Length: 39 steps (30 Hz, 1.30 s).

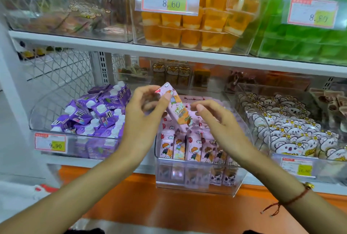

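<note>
My left hand (144, 115) pinches a pink snack pack (175, 108) with a cartoon child on it, holding it tilted above a clear plastic bin (197, 179). That bin holds several more of the same pink packs (187, 147) standing upright in rows. My right hand (219, 121) hovers just right of the held pack with its fingers loosely spread and nothing in it; whether it touches the pack I cannot tell. A red string bracelet (293, 198) is on the right wrist.
A bin of purple pouches (97, 115) sits to the left, a bin of koala-print packs (293, 132) to the right. On the upper shelf (169, 49) stand bins of orange jelly cups (199, 27) and green packs (308, 42). An orange ledge (150, 201) runs below.
</note>
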Available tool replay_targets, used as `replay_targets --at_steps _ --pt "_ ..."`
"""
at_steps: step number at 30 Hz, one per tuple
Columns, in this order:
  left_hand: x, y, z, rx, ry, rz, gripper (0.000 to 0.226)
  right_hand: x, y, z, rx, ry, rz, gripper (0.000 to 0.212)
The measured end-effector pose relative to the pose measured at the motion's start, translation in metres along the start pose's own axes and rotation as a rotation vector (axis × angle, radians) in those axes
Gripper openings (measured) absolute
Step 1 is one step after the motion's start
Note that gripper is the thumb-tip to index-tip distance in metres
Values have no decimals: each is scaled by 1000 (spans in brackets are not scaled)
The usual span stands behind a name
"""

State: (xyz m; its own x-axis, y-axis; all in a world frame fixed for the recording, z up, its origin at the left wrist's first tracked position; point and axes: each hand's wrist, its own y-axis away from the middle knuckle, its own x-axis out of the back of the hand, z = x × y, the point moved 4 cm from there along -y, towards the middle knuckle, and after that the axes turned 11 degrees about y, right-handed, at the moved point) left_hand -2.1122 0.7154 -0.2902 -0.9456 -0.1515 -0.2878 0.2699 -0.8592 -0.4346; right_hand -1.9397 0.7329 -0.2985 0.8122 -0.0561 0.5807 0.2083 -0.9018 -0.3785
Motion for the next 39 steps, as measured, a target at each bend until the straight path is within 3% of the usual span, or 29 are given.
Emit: replay_targets --at_steps 6,13,18,22,27,29,32,39 --pt "-8 9 -2 56 4 -103 13 -15 1 -12 -57 -258 -146 19" --pt "-3 8 -6 104 -5 -125 35 -17 4 -11 -104 -314 -152 18" --pt "-8 14 -7 2 -105 -201 27 -20 5 -1 -266 -578 -140 20" --pt "-17 22 -9 -62 -268 -295 39 -27 4 2 -338 -680 -110 23" --pt "-14 16 -6 -88 -246 -262 36 -19 3 -2 -312 -670 -70 26" --pt "-16 16 -6 -40 -175 -301 31 -11 1 -4 -281 -692 -78 17" --pt "-19 20 -12 -12 -185 -381 26 -8 1 -8 -259 -671 -105 20" --pt "-17 21 -14 -111 -397 -334 44 -7 7 -6 -275 -573 117 28"
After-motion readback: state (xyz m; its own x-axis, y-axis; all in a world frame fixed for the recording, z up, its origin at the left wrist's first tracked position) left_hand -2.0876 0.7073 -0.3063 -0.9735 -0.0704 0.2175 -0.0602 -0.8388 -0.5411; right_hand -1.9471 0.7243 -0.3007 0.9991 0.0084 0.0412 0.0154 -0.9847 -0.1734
